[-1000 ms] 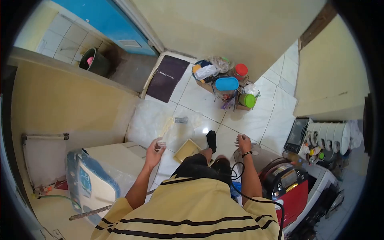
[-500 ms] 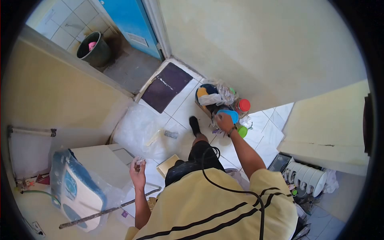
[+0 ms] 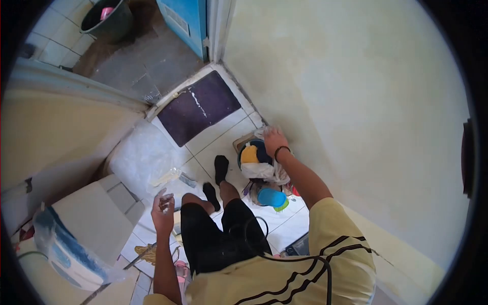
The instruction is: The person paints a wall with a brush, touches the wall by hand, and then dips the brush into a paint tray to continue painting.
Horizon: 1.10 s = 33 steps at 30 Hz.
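White tiles (image 3: 217, 141) border a dark mat (image 3: 199, 108). Below it hangs the left hand (image 3: 163, 209), part-open; to its right, by a yellow-and-navy bundle (image 3: 249, 154), is the right hand (image 3: 275, 141), grip unclear.

pale-yellow shirt (image 3: 254, 279), dark double stripes (image 3: 305, 272) | black shorts (image 3: 223, 239) | black socks (image 3: 221, 170) | dark right-wrist band (image 3: 281, 149) | black cable (image 3: 329, 287)

The wall (image 3: 366, 101) rises close beyond my right hand (image 3: 275, 140), and the tub (image 3: 240, 160) sits just beside it, perhaps touching. Between tub and mat (image 3: 199, 109), tile (image 3: 216, 141) gives me passage; the white machine (image 3: 94, 216) blocks my left hand's (image 3: 162, 215) outer side.
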Available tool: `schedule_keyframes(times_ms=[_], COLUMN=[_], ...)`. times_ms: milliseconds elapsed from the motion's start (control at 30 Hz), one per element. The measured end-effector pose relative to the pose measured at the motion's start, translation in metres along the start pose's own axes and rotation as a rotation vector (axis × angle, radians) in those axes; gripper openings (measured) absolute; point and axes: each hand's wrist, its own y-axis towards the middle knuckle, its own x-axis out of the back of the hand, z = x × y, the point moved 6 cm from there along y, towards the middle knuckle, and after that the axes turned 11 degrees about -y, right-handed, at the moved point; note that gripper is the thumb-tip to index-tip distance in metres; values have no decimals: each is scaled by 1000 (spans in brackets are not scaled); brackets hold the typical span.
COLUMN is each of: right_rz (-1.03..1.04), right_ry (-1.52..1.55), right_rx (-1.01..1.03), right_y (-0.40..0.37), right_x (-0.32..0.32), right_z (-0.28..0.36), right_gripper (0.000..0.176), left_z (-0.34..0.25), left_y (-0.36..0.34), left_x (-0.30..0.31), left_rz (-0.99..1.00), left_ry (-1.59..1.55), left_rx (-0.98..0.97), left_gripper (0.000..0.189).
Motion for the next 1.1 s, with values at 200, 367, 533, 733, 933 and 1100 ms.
schedule_keyframes(times_ms=[200, 367, 533, 733, 933, 1100], right_rz=[-51, 70, 191, 256, 156, 139], right_ry=[-554, -928, -1042, -1050, -1109, -1198], right_rx=[44, -14, -12, 43, 40, 71], right_y=[96, 134, 129, 121, 143, 166], right_x=[-17, -34, -30, -11, 8, 17], right_z=[-54, -100, -107, -108, -117, -115], right_gripper=[46, 52, 55, 65, 73, 82], left_z=[91, 117, 115, 139, 139, 144], left_y=[11, 16, 32, 29, 33, 33], left_x=[-81, -128, -140, -138, -145, -137], left_rz=[73, 159, 221, 264, 276, 273], left_ry=[53, 110, 193, 212, 231, 239], left_rx=[124, 87, 27, 28, 33, 85], left_gripper=[44, 48, 52, 51, 55, 57])
